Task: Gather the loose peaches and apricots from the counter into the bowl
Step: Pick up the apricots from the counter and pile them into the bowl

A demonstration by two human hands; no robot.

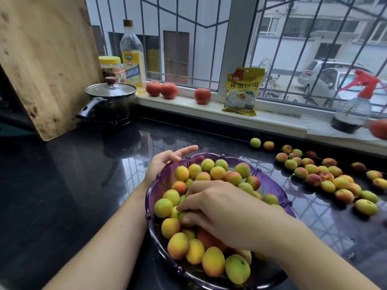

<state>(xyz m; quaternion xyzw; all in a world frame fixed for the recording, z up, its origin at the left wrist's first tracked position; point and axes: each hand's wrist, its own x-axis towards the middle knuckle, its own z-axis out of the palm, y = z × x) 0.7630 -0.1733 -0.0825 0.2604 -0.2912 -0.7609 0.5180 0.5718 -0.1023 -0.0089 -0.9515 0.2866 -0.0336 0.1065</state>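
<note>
Head view only. Lower centre of the frame: purple bowl (270, 183), already heaped with peaches and apricots (217, 172), sitting on the dark glossy desk (73, 185). Left hand (165, 162) at the bowl's upper-left rim, most fingers curled over the edge to steady it, index finger sticking out straight. Right hand (217, 208) down among the fruit in the bowl, fingers (184, 206) curled round a small greenish apricot (183, 216), seemingly setting it in place. Right of the frame: loose fruit (326, 181) scattered in a long cluster on the desk, well apart from the bowl, so roughly half the job left by the look of it. Probably light, roundish, smooth-skinned and easily bruised; prone to rolling on the slick surface. Best cupped from above, two or three per handful, with gentle pressure, lowered rather than dropped. Upper part of the frame: three tomatoes (167, 90), a lidded pot (111, 101) by the windowsill.
</note>
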